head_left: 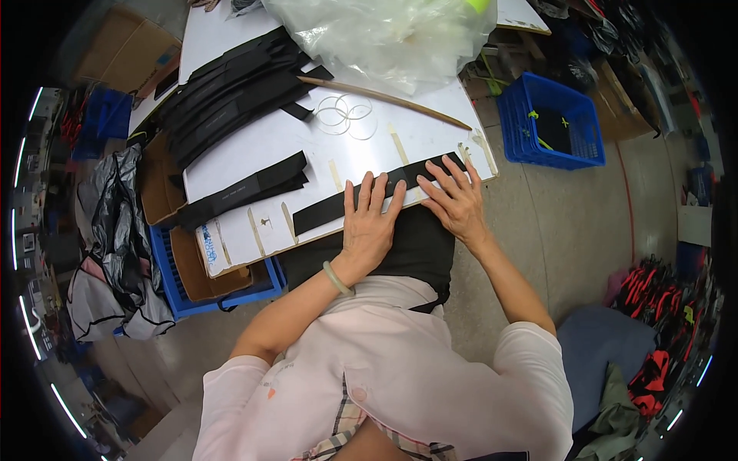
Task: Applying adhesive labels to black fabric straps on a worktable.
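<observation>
A long black fabric strip (323,214) lies along the near edge of the white table. My left hand (370,223) rests on the strip's middle, its fingers stretched out and slightly apart. Over the right end of the strip, my right hand (459,203) lies with fingers spread, its thumb near the table's edge. Neither hand grips anything. To the left of the strip is a small stack of similar black strips (246,190). Part of the strip is hidden under my fingers.
A large pile of black strips (231,96) covers the table's far left. Beyond my hands lie clear rings (344,115), a wooden stick (384,98) and a clear plastic bag (392,38). Blue crates stand right (553,150) and lower left (181,296). Tape pieces mark the white tabletop (311,142).
</observation>
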`<state>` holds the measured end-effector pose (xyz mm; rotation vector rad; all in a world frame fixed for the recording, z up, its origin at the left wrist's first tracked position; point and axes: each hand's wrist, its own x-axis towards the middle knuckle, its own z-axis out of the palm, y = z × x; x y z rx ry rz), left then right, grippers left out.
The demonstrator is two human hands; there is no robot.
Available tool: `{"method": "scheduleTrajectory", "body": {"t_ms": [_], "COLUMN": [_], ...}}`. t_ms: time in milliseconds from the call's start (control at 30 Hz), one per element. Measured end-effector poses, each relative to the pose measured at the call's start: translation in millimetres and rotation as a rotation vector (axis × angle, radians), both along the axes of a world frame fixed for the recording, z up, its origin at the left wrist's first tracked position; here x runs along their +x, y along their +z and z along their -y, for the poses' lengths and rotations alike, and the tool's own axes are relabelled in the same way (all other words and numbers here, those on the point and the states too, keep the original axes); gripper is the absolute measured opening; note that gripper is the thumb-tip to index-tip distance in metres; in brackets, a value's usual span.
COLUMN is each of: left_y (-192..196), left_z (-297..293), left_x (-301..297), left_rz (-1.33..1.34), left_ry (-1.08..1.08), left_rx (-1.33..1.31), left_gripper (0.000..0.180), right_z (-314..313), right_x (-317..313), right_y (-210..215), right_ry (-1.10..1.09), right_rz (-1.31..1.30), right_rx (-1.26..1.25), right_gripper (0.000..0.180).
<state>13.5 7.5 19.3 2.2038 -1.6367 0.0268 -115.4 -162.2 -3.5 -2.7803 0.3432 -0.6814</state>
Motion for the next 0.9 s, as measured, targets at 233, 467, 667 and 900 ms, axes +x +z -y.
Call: {"method": "scheduleTrajectory", "body": {"t_ms": [233,467,667,900], "left_y": [-10,-9,-10,-12], "left_z": [6,4,4,6], "left_x": [-7,-5,-5,-4], "left_rz": [0.095,0.077,0.057,0.115], "left_ry": [-0.008,-0.043,-0.048,-0.042], "left_rx": [-0.019,-0.028,-0.037,-0.03], "left_gripper": [0.052,0.052,0.053,0.052], "right_z": [-4,-5,-4,-4], "right_x": [1,0,0,2], "right_y": [-9,-18,-17,-11], "right_ry": [-0.003,-0.038,-0.041,-0.044], "right_rz": [0.04,0.108,0.107,0.104], "right_rx": [-0.024,-0.036,-0.018,-0.032], "right_gripper": [0.042,0.038,0.037,0.034]}}
